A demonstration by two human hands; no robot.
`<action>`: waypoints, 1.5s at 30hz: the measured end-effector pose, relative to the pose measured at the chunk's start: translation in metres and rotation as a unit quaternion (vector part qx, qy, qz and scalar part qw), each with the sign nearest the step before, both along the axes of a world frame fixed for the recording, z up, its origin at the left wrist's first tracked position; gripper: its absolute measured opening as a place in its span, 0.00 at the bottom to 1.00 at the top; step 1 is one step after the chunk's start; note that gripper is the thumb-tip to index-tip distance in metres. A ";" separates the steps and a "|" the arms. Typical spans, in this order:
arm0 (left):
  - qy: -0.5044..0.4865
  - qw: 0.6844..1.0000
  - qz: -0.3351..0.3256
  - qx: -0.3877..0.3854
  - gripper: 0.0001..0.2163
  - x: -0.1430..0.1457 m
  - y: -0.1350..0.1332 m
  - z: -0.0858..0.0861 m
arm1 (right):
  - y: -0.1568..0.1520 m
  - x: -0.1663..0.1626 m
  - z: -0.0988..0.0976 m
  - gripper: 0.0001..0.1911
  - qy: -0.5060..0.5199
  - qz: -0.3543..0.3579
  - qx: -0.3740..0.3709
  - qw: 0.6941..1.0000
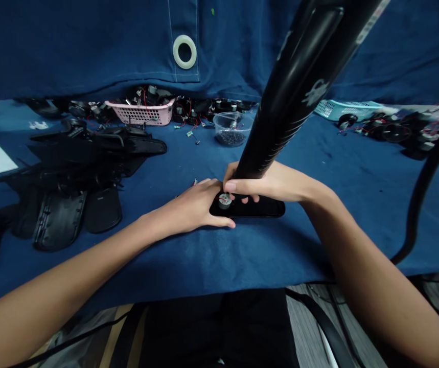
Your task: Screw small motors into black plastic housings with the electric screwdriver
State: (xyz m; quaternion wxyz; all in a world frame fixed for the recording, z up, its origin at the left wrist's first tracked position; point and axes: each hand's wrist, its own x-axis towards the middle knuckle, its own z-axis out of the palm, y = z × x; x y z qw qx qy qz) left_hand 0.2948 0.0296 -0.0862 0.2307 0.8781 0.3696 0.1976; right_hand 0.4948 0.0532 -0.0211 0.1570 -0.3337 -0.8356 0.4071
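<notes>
1. While the left hand (pixel 196 207) presses, fingers (pixel 208 185) flat, on a black casing (pixel 266 208) at centre frame, the right hand (pixel 269 184) clenches a black driver (pixel 296 87) over a small motor (pixel 225 201).
2. A slipping tip could, by the look of it, gouge the motor or the steadying fingers.
3. Upper centre, beyond: a clear tub (pixel 231 129) and pink basket (pixel 142 113).

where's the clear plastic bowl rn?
Head view: the clear plastic bowl sits at the back centre of the blue cloth, right of the pink basket and just left of the black tool.
</notes>
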 end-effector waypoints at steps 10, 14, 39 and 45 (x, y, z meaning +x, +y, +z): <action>0.004 1.000 0.009 -0.018 0.25 0.003 -0.001 0.006 | -0.005 -0.007 -0.009 0.07 0.041 -0.065 0.034 0.996; 0.004 0.999 -0.007 -0.038 0.16 0.003 -0.002 0.010 | -0.008 -0.009 -0.010 0.05 0.015 -0.063 0.113 0.991; -0.033 0.999 0.021 -0.013 0.25 0.002 -0.002 -0.004 | 0.026 0.022 0.018 0.14 0.334 -0.240 -0.024 0.911; -0.044 0.998 0.006 0.047 0.26 -0.001 -0.006 0.000 | 0.051 0.022 -0.034 0.14 0.188 -0.360 -0.236 0.883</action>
